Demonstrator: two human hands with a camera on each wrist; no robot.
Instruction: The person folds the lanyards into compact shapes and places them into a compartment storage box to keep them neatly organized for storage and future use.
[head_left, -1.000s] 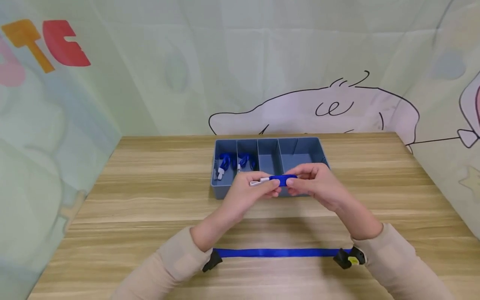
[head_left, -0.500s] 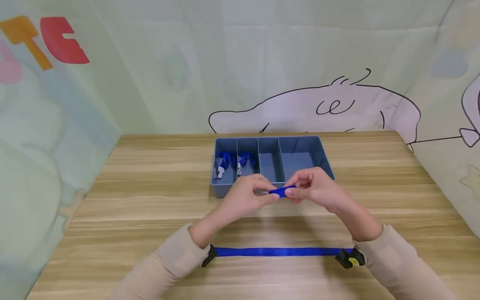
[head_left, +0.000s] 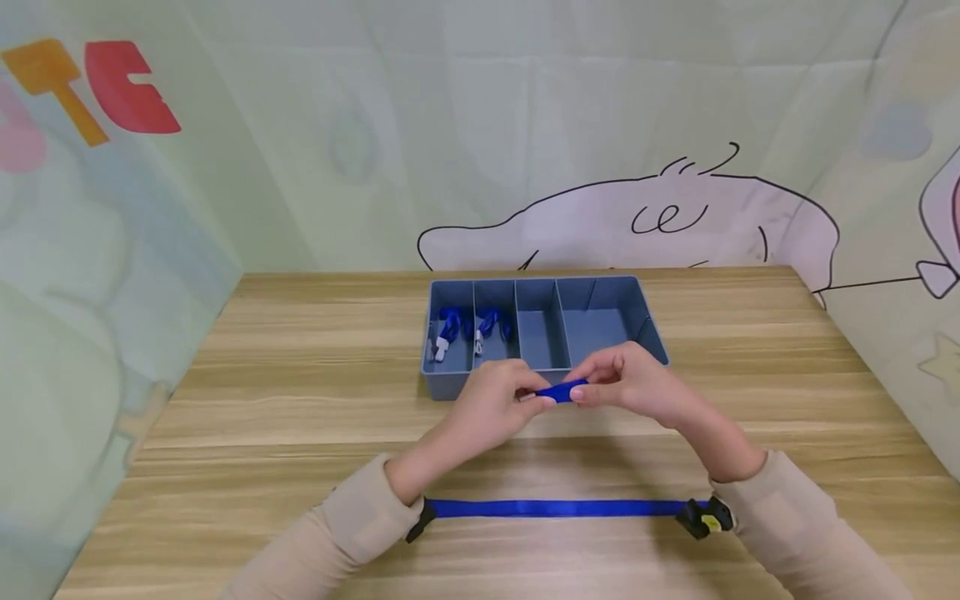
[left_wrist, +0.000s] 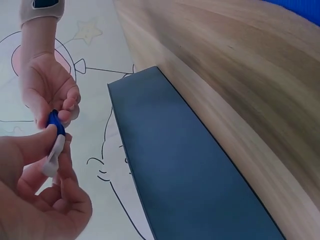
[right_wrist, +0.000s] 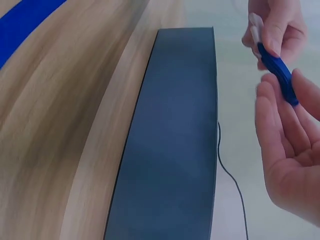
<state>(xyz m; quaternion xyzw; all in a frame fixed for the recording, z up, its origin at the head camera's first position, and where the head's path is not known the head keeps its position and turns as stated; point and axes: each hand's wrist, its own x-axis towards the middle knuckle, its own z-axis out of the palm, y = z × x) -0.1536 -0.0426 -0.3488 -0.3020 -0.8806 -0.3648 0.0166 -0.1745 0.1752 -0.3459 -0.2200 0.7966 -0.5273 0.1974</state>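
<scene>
Between both hands, just in front of the divided box, is a short folded bundle of blue lanyard (head_left: 562,392) with a white clip end (left_wrist: 52,159). My left hand (head_left: 489,402) pinches the end by the white clip between thumb and fingers. The opposite end is pinched by my right hand (head_left: 637,388); in the right wrist view its thumb lies over the blue strap (right_wrist: 278,70). In the head view the left fingers mostly hide the white clip. Two more blue lanyards with white clips, one in the first compartment (head_left: 452,321) and one in the second (head_left: 491,322), lie coiled.
The grey-blue box (head_left: 442,385) has several compartments and stands at the back of the wooden table (head_left: 300,367). A long blue strap (head_left: 562,507) lies straight across the table under the forearms. A black wrist device (head_left: 703,518) sits at the right cuff. Printed cloth (head_left: 337,150) hangs behind.
Both hands have come slightly down toward me with the folded lanyard, away from the box. The white clip, plain to see a second ago, is now mostly behind the left fingers.
</scene>
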